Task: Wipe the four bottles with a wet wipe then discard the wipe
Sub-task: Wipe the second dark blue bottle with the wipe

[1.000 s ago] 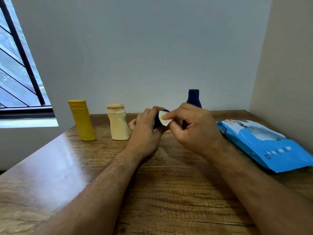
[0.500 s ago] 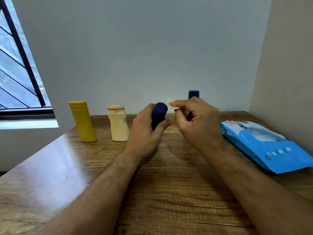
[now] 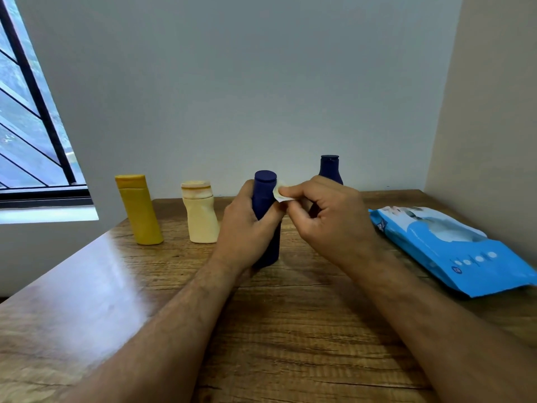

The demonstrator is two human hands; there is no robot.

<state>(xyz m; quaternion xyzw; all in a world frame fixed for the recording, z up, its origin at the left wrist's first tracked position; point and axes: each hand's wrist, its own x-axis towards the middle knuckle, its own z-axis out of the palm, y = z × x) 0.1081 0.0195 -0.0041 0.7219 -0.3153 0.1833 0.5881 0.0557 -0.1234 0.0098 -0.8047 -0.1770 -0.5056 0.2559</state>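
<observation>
My left hand grips a dark blue bottle that stands upright on the wooden table. My right hand pinches a small folded white wet wipe against the bottle's upper right side, just below the cap. A second dark blue bottle stands behind my right hand, its lower part hidden. A yellow bottle and a cream bottle stand to the left.
A blue wet-wipe pack lies flat at the right side of the table. A wall runs close behind the bottles and along the right. A window is at the left.
The blue bottle went from tilted and hidden in my hands to upright on the table. My right hand with the wipe rose to the cap, then settled at the bottle's upper side.
</observation>
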